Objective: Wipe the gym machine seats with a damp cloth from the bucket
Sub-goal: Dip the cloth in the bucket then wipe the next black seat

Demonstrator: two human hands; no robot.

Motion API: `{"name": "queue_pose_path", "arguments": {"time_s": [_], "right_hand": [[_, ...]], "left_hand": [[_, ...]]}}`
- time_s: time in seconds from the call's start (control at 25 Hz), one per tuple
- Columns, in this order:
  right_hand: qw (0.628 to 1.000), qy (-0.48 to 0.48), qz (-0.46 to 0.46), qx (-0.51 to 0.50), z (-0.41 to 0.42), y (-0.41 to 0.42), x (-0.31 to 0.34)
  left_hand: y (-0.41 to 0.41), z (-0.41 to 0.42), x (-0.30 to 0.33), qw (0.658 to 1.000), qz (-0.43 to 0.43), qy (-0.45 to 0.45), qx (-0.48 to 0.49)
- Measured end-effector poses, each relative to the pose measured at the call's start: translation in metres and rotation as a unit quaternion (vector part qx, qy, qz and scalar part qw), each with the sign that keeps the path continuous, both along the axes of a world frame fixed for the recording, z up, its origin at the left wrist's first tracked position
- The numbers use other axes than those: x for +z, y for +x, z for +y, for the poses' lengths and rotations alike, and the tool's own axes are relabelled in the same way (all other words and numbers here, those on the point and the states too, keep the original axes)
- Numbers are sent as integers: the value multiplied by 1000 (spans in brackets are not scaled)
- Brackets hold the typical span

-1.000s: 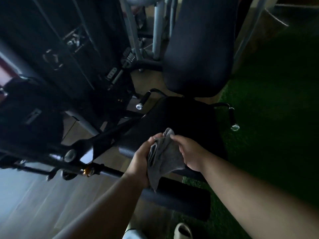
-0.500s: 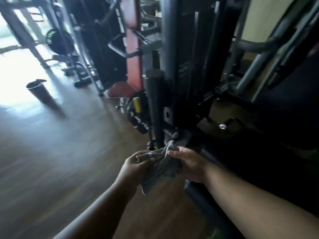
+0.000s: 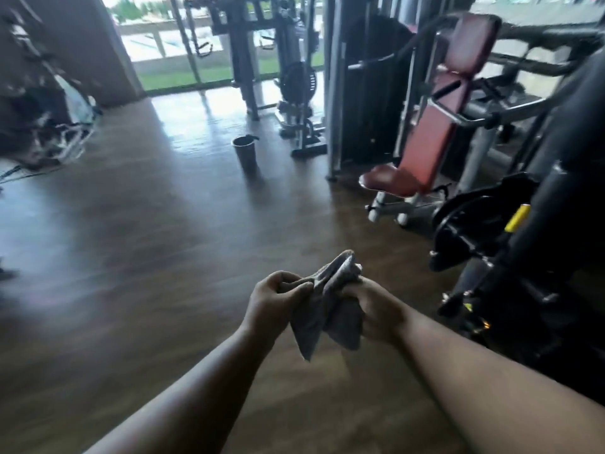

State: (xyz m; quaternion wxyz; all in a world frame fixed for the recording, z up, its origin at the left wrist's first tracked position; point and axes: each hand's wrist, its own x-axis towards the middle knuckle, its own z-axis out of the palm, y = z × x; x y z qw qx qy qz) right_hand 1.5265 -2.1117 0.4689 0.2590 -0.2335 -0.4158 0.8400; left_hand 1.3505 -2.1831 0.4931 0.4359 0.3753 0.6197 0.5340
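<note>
A crumpled grey cloth (image 3: 329, 309) hangs between both hands in front of me, above the wooden floor. My left hand (image 3: 273, 298) grips its left edge and my right hand (image 3: 376, 309) grips its right side. A grey bucket (image 3: 245, 152) stands on the floor far ahead, well away from my hands. A machine with a red seat (image 3: 388, 180) and a red backrest (image 3: 432, 136) stands to the right of the bucket.
A black machine with a yellow lever (image 3: 517, 217) fills the right side, close to my right arm. More weight machines (image 3: 294, 77) stand at the back by the bright windows. Equipment (image 3: 49, 136) sits at the far left. Brown wooden floor (image 3: 147, 240) spreads between them.
My view has swung left, away from the black seat and out across the gym floor. The bucket and the red seat have come into view. Both hands still hold the cloth.
</note>
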Motion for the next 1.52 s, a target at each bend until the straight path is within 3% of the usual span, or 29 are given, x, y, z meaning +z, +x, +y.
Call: {"name": "queue_pose_path", "arguments": {"time_s": [0.12,0.24,0.36,0.44,0.52,0.56,0.64,0.72,0.8,1.16,1.52], "right_hand": [[1000,2,8,27,14,-60,7],[1000,-2,-14,24,37,-105,11],[993,56,-93,-43,80,-140,15],[970,161,-166,-71,126,-160,17],[926,304,-212,-66,177,-178,20],[884,393,-245,-60,205,-187,20],[764,555,-328,-33,266,-208,24],[686,628,-367,5,323,-234,27],[652,661,-370,27,370,-264,26],[617,683,-388,37,561,-437,24],[638,618,-460,-14,748,-564,41]], "left_hand": [[-51,2,1,999,38,16,32],[-91,20,-5,986,165,10,34],[-132,54,-8,940,338,-4,35],[-160,92,-4,892,452,-13,28],[-186,137,-1,837,547,-29,18],[-197,160,1,809,587,-40,11],[-220,209,5,762,645,-67,1],[-247,254,9,741,664,-98,11],[-276,292,13,737,665,-117,19],[-467,473,18,714,691,-114,-6],[-626,699,41,710,697,-80,-70]]}}
